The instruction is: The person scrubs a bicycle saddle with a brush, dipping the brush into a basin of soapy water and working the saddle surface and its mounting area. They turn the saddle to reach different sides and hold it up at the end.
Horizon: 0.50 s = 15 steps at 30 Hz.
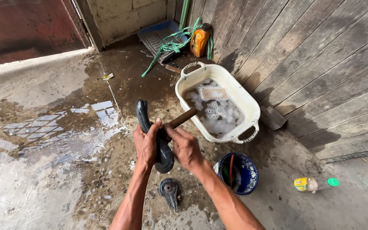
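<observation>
An orange plastic jug [199, 40] with a dark cap stands at the top centre of the frame, against the wooden wall, with a pale label on its face. At lower right a small bottle [306, 184] lies on its side on the concrete, wrapped in a yellow label, with a green cap [332, 182] just beside it.

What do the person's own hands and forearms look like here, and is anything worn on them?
Both are bare: the left hand and right hand wear no gloves, rings or watch that show, and the lean forearms carry no sleeves up to the frame's lower edge. Both hands look wet and smudged with grime.
</observation>
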Each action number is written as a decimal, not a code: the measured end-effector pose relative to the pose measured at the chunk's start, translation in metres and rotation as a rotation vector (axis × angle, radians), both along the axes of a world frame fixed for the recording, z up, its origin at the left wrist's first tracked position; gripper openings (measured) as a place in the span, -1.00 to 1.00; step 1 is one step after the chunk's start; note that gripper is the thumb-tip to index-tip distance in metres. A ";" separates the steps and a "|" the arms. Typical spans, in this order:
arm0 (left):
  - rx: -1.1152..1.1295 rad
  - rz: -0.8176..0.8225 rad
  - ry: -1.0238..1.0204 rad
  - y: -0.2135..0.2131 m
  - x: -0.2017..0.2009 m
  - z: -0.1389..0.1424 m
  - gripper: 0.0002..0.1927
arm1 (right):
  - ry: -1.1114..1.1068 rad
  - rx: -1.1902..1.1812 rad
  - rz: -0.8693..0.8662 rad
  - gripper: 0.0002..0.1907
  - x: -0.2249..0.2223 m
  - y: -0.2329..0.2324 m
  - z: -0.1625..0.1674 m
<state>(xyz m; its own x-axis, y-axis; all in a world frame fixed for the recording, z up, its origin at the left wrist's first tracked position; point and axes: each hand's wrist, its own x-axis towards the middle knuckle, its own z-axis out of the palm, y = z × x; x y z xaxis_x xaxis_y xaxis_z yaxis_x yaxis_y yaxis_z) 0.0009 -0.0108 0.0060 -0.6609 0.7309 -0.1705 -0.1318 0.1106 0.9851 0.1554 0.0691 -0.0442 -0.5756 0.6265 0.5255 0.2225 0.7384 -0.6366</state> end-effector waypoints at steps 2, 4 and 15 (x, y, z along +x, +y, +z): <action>0.037 -0.003 -0.040 -0.001 0.002 0.001 -0.55 | 0.040 -0.029 0.039 -0.28 0.001 0.000 0.009; 0.036 -0.019 -0.021 -0.004 -0.001 0.005 -0.55 | 0.075 -0.020 -0.095 -0.31 0.004 0.002 0.013; 0.008 -0.040 -0.032 -0.004 -0.001 0.006 -0.56 | -0.026 -0.117 -0.228 -0.37 0.007 0.006 -0.005</action>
<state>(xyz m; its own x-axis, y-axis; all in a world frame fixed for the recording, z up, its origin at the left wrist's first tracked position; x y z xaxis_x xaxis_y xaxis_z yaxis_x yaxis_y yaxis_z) -0.0004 -0.0147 0.0117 -0.6252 0.7582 -0.1853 -0.1592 0.1085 0.9813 0.1625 0.0751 -0.0488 -0.4251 0.7971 0.4288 0.3923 0.5892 -0.7063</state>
